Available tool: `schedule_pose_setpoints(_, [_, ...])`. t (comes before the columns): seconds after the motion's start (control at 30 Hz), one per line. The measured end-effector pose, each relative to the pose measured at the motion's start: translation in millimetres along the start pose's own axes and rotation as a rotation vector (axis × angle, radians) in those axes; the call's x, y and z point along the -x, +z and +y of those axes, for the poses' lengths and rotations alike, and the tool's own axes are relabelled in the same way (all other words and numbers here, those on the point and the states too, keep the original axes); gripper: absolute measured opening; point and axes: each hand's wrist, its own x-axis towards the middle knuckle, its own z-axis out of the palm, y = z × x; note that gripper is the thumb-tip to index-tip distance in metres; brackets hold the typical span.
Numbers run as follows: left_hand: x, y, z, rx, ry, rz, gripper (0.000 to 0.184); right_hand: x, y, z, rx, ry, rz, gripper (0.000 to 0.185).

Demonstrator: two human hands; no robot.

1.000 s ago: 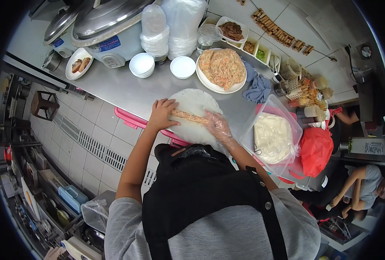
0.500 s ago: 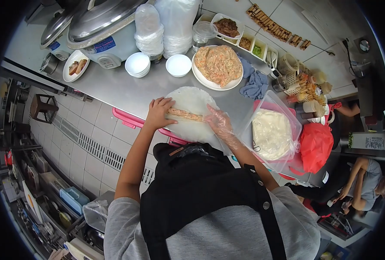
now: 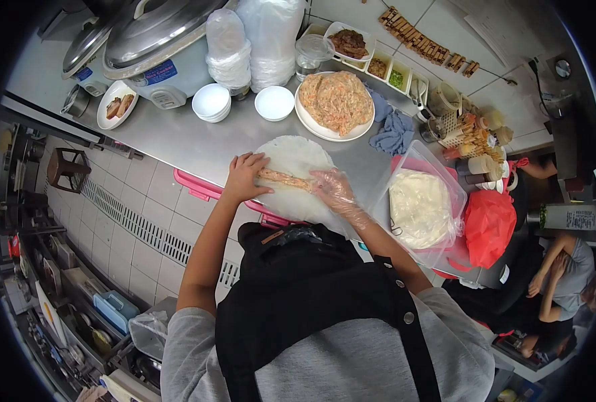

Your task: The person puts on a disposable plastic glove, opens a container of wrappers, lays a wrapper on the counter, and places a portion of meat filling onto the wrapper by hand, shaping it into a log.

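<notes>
A round white sheet (image 3: 298,154) lies near the counter's front edge, with a long strip of orange-flecked filling (image 3: 284,179) across its middle. My bare left hand (image 3: 247,177) rests at the sheet's left side, fingers apart, beside the strip's left end. At the right end of the strip, my right hand (image 3: 333,191) in a clear plastic glove has its fingers bent against the filling. Behind the sheet, a white plate (image 3: 345,137) bears a large mound of the same filling (image 3: 336,102). White sheets (image 3: 418,208) are stacked in a clear container on the right.
White bowls (image 3: 211,102) and a small bowl (image 3: 274,103) stand behind, near a cooker (image 3: 160,60). A blue cloth (image 3: 394,132) lies right of the plate. A red bag (image 3: 489,224) is at the right edge. Another person (image 3: 569,275) is at the far right.
My right hand has shifted slightly left and its fingers have bent more onto the filling. My left hand stays by the strip's left end. The other person's arms have moved.
</notes>
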Motion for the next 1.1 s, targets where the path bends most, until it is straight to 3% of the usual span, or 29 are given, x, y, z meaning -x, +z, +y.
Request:
schedule_pose_setpoints(0.1, [1, 0, 3, -0.003, -0.004, -0.017, 0.084, -6, -2, -27, 0.136, 0.063, 0.116, 0.061])
schedule_pose_setpoints(0.17, [0, -1, 4, -0.02, -0.019, -0.019, 0.081, -9, 0, -21, 0.11, 0.002, 0.009, 0.066])
schedule_pose_setpoints(0.27, [-3, -8, 22, -0.04, 0.068, -0.042, 0.073, -9, 15, -12, 0.207, -0.04, 0.069, 0.067])
schedule_pose_setpoints(0.47, [-4, 4, 29, 0.018, 0.09, -0.004, 0.059, -14, 31, -7, 0.402, 0.052, -0.057, 0.069])
schedule_pose_setpoints(0.67, [-7, 14, 49, 0.06, 0.197, 0.142, 0.029, 0, -10, -12, 0.097, -0.015, 0.083, 0.083])
schedule_pose_setpoints(0.77, [-16, 31, 58, 0.006, 0.231, 0.159, 0.026, 5, -6, -11, 0.239, -0.007, 0.009, 0.088])
schedule_pose_setpoints(0.9, [-22, 40, 59, -0.007, 0.269, 0.123, 0.025, -5, 17, -5, 0.367, -0.059, 0.093, 0.086])
schedule_pose_setpoints(1.1, [-18, 12, 47, 0.085, 0.191, 0.188, 0.057, -8, 17, -13, 0.315, -0.067, 0.123, 0.087])
